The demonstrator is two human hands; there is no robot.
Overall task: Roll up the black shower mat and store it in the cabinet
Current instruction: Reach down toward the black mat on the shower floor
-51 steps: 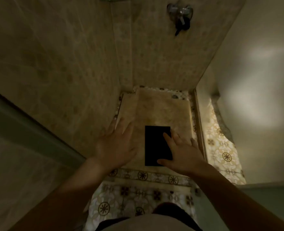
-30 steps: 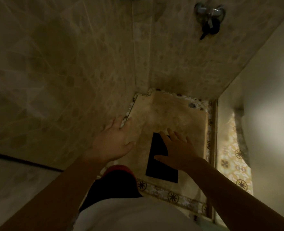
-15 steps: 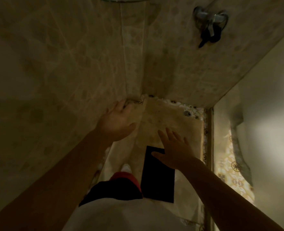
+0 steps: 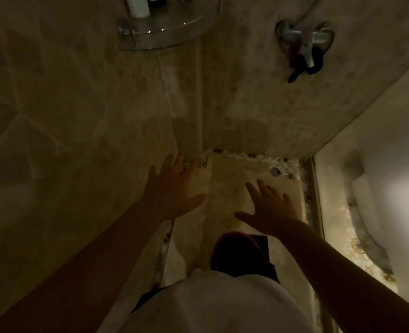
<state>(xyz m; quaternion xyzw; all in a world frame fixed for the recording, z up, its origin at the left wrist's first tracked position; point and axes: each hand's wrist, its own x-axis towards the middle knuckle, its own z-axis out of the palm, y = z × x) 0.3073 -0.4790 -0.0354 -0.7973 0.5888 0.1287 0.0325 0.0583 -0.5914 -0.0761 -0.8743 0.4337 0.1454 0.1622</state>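
While the person leans into a dim shower stall:
Mat: black shower mat [image 4: 262, 241] flat on the floor, mostly hidden behind a knee [image 4: 234, 251].
Hands: left hand [image 4: 172, 191] and right hand [image 4: 270, 210] splayed, empty, above it.
Risk: a grab at the hidden edge may miss; slipping looks possible.

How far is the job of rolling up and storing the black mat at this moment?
Nothing looks done. The black mat lies flat on the shower floor, mostly hidden by the person's body. In hand: the left hand and right hand are open, empty, above the floor. Left: rolling and storing; no cabinet is visible.
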